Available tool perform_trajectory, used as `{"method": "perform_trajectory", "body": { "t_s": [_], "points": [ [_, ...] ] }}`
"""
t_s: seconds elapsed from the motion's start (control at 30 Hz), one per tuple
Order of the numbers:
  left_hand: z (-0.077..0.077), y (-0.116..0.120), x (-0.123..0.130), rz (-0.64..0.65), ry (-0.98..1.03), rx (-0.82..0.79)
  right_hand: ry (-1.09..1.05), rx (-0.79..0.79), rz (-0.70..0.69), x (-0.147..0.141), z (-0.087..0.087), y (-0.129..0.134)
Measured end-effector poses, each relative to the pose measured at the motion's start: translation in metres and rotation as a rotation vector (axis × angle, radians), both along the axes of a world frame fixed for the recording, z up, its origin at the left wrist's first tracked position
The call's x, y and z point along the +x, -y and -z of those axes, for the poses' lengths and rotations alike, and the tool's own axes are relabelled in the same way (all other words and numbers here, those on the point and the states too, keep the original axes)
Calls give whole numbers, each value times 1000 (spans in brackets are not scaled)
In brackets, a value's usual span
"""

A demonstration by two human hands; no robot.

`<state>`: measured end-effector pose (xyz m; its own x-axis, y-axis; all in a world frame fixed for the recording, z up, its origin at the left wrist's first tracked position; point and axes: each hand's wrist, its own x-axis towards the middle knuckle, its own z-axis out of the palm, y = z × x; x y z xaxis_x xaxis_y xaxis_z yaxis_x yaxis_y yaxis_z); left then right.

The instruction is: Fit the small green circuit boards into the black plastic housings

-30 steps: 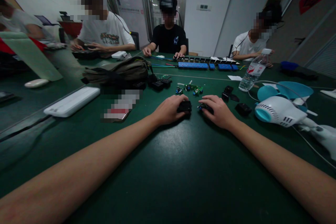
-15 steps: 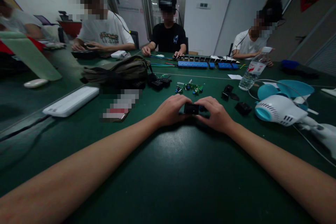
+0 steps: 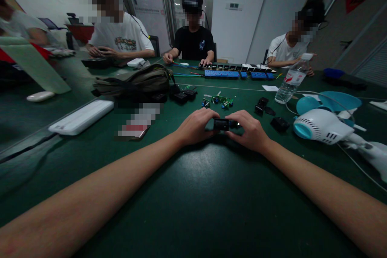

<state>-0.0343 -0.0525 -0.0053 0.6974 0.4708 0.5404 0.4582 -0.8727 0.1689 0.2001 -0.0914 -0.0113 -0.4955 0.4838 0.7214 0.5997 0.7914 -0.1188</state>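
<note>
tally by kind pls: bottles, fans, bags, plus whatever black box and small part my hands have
bottle: 1
fan: 1
bag: 1
black box at left hand: 1
small part at right hand: 1
total: 5

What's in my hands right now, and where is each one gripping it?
A small black casing: the left hand grips its left end, the right hand its right end.
</note>
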Motion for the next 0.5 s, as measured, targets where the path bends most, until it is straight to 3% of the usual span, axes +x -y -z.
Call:
{"method": "perform_trajectory", "body": {
  "t_s": [0.3, 0.5],
  "points": [
    [-1, 2, 0, -3, 15, -24, -13, -37, -6, 0, -2, 3],
    [-3, 5, 1, 42, 66, -32, 36, -91, 69, -1, 1, 1]
  ]
}}
